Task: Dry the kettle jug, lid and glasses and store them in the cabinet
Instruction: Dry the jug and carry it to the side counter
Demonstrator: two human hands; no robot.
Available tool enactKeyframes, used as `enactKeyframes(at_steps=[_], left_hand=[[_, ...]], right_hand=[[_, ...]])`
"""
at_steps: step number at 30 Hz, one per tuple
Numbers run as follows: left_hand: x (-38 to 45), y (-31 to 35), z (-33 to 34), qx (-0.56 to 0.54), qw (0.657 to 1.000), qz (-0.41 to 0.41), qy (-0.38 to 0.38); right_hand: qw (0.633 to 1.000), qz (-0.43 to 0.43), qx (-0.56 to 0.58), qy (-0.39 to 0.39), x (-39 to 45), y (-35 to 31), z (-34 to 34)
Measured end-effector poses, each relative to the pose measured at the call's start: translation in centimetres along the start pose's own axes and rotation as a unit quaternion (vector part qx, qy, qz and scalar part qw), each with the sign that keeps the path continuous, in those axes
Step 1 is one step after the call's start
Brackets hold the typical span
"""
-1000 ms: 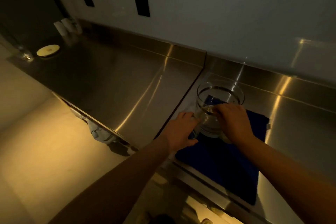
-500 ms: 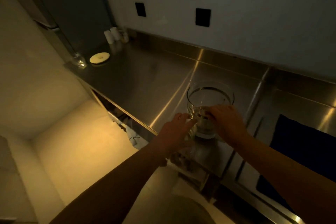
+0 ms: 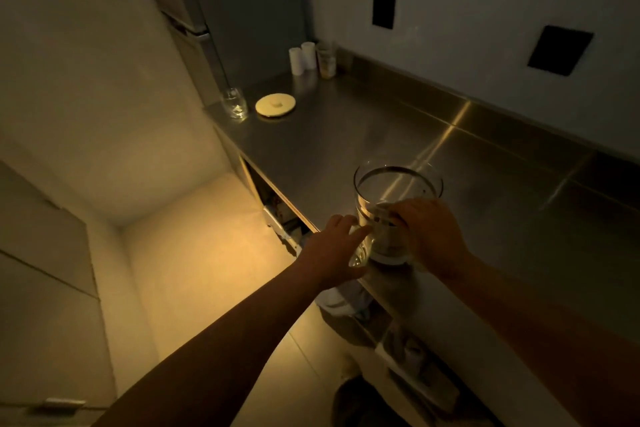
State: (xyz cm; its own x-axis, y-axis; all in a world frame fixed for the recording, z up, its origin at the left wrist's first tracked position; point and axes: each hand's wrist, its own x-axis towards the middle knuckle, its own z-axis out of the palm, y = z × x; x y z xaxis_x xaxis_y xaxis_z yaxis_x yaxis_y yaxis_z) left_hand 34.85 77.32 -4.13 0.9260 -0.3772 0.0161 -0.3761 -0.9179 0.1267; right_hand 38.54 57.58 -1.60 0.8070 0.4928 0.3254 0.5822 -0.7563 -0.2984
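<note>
right hand (image 3: pixel 429 236) grips kettle jug (image 3: pixel 398 204) | carried left off blue cloth

The kettle jug (image 3: pixel 398 198) is above the counter's (image 3: pixel 346 135) near edge, between both hands. The lid (image 3: pixel 275 105) lies far behind, a glass (image 3: pixel 234 103) just left of it.

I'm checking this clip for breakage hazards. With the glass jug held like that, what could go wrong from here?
1. The right hand grips the glass jug near the counter's front edge; if the glass is wet, it might slip and fall to the floor.
2. The left hand seems to hold a small glass beside the jug; the two could knock together.
3. The light is dim, so misjudging the set-down is likelier.
</note>
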Motion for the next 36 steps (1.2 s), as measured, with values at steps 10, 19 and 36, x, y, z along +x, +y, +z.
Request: enactKeyframes(at_steps=[10, 19, 36], left_hand=[[7.5, -17.3, -3.9, 0.023, 0.999, -0.038, 0.002], [14.2, -30.4, -4.4, 0.029, 0.999, 0.004, -0.018], [25.7, -43.6, -4.4, 0.016, 0.994, 0.086, -0.073]], right_hand=[[0.998, -0.035, 0.044, 0.008, 19.9, -1.5, 7.1], [0.999, 0.000, 0.051, 0.019, 31.6, -2.9, 12.3], [0.993, 0.105, -0.002, 0.058, 44.2, -0.3, 17.6]])
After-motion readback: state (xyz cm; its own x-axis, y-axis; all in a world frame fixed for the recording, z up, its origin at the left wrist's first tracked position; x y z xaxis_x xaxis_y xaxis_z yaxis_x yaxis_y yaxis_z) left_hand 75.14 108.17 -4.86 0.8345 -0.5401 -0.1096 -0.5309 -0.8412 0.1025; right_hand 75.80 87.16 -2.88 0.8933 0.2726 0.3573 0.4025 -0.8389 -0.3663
